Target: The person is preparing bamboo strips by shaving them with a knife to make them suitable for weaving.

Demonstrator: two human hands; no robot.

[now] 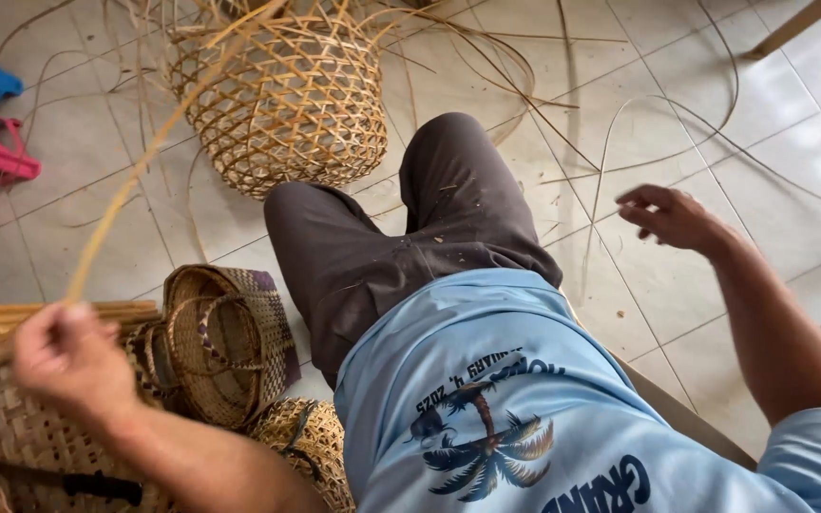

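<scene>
Pale floor tiles (791, 123) lie strewn with loose cane strands, and at the near left sit small finished woven baskets (225, 347) beside a bundle of split cane sticks (11, 318). The left hand (68, 356) is clenched around a long flat cane strip (135, 176) — it rises toward the half-woven open-lattice basket (287, 90) beyond the knees — while the right hand (672, 217) hangs released, fingers loose, just beside a thin strand (601, 180).

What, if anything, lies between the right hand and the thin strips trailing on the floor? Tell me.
Nothing visible does. The right hand hovers open over bare tile, with the loose strips just beyond its fingers. The left hand grips a long strip running to the open-weave basket.
</scene>
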